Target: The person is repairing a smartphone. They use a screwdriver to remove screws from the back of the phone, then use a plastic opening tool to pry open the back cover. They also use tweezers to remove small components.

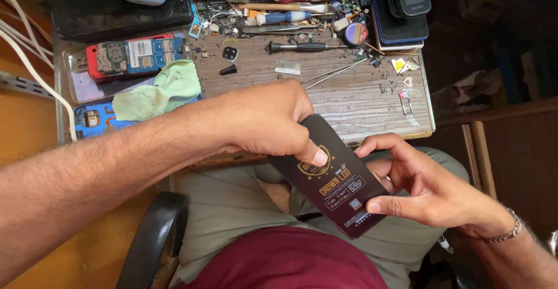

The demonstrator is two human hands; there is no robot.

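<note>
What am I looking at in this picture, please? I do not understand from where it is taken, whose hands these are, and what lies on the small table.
There is one picture, taken by a camera worn on a person's head, looking down at their own lap and hands. No machine is involved.

Both hands hold a flat black box with gold print above the lap. The left hand grips its upper end, thumb on top. The right hand, with a metal bracelet at the wrist, holds its lower end and far edge.

Beyond the hands is a small wooden worktable. On it lie an opened red phone showing its inner parts, a green cloth, a black-handled screwdriver, thin metal tweezers, and many small screws and parts. More tools are piled at the far edge.
</note>
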